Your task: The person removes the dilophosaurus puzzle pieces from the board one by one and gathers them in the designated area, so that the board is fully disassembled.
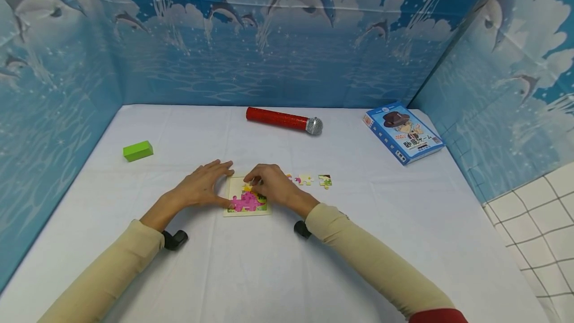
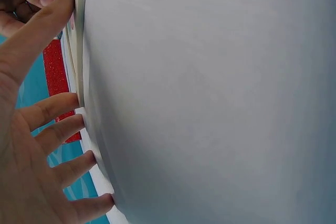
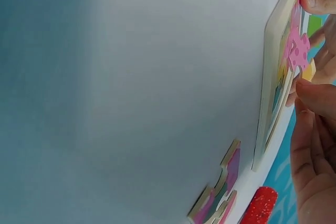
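A small jigsaw puzzle in a pale tray (image 1: 247, 214) lies on the white table, with pink pieces (image 1: 246, 202) filling part of it. My left hand (image 1: 197, 187) is at its left side, fingers spread and fairly straight, the thumb pressing on the tray's near left part. In the left wrist view the left fingertips (image 2: 71, 167) touch down past the tray edge. Over the tray's upper part, my right hand (image 1: 278, 186) pinches a puzzle piece (image 3: 299, 51) between thumb and fingers. That piece is pink with darker spots and stands tilted above the tray; its lower edge is partly hidden.
Loose puzzle pieces (image 1: 305, 179) lie right of the tray, one with green (image 1: 325, 181) farthest right. A red microphone (image 1: 278, 118) lies behind, a blue game box (image 1: 405, 133) at the back right, a green block (image 1: 138, 151) at the left. Dolphin-printed curtains (image 1: 269, 64) surround the table.
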A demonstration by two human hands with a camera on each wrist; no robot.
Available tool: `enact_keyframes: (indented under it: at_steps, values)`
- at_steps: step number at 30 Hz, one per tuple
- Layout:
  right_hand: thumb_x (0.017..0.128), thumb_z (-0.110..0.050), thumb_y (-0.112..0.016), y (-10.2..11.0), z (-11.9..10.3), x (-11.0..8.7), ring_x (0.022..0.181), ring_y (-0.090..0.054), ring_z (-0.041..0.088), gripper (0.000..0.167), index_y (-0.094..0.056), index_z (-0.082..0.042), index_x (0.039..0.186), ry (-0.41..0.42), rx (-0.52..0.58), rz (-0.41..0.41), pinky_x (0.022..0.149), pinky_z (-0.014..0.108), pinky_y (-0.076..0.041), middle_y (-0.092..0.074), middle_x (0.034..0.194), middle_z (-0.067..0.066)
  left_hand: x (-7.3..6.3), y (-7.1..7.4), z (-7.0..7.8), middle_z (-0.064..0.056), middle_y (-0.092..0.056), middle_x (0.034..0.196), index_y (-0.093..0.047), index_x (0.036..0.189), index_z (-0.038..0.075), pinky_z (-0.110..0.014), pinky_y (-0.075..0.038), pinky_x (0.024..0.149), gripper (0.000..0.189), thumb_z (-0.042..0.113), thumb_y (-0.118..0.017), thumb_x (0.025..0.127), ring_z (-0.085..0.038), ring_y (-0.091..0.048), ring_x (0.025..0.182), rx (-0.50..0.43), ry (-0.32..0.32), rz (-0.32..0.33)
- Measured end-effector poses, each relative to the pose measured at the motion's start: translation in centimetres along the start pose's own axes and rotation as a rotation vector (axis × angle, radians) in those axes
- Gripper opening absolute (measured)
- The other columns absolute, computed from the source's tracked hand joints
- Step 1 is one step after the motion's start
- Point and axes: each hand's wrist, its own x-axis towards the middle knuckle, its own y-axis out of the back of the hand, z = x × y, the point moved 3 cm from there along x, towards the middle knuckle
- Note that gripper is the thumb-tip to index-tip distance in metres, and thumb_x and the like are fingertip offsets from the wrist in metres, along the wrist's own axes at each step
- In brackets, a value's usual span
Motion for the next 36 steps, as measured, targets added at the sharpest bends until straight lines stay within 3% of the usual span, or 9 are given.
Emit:
enact_keyframes:
  at_steps: [7,10,15,20,27,36]
  values:
    - [0.093,-0.014,-0.069,0.1,0.1,-0.2,0.092,-0.059,0.009,0.024,-0.072,-0.011,0.117,-0.038,0.013,0.006,0.086,0.023,-0.049,-0.069,0.103,-0.004,-0.1,0.0,0.0,-0.013,-0.037,0.155,-0.057,0.136,0.006,-0.064,-0.016,0.114,0.087,0.053,-0.085,0.068,-0.038,-0.023,0.145,-0.010,0.001,0.002]
    - [0.093,-0.015,-0.070,0.1,0.1,-0.3,0.089,-0.059,0.008,0.023,-0.073,-0.012,0.115,-0.050,0.029,0.011,0.082,0.022,-0.050,-0.069,0.100,-0.005,-0.1,0.0,0.1,-0.013,-0.036,0.155,-0.057,0.136,0.006,-0.064,-0.016,0.115,0.087,0.053,-0.085,0.068,-0.038,-0.023,0.145,-0.007,0.004,0.001]
    - [0.091,-0.015,-0.072,0.4,0.3,-0.4,0.082,-0.061,0.009,0.019,-0.075,-0.014,0.110,-0.060,0.107,0.026,0.073,0.021,-0.052,-0.069,0.093,-0.007,0.0,0.0,0.1,-0.013,-0.036,0.156,-0.056,0.136,0.006,-0.064,-0.017,0.114,0.088,0.054,-0.085,0.068,-0.038,-0.023,0.145,0.006,0.004,-0.002]
    - [0.090,-0.016,-0.074,0.8,0.6,-0.5,0.083,-0.061,0.010,0.019,-0.075,-0.015,0.109,-0.063,0.183,0.047,0.077,0.023,-0.052,-0.069,0.089,-0.009,0.0,0.0,0.1,-0.013,-0.036,0.155,-0.056,0.137,0.006,-0.064,-0.017,0.114,0.088,0.054,-0.084,0.069,-0.039,-0.023,0.145,0.010,0.005,-0.007]
    - [0.091,-0.015,-0.072,1.7,1.3,-1.1,0.084,-0.065,0.008,0.018,-0.076,-0.013,0.109,-0.056,0.246,0.067,0.084,0.027,-0.052,-0.071,0.090,-0.007,0.0,0.1,0.1,-0.013,-0.036,0.156,-0.055,0.137,0.006,-0.063,-0.016,0.115,0.088,0.055,-0.083,0.069,-0.038,-0.022,0.146,0.012,0.015,-0.017]
    - [0.091,-0.016,-0.072,2.4,2.3,-2.0,0.084,-0.064,0.010,0.018,-0.077,-0.014,0.107,-0.098,0.246,0.076,0.076,0.027,-0.052,-0.073,0.097,-0.007,0.0,0.1,0.1,-0.014,-0.035,0.156,-0.054,0.139,0.005,-0.062,-0.016,0.115,0.090,0.055,-0.083,0.070,-0.039,-0.022,0.146,0.017,0.010,-0.024]
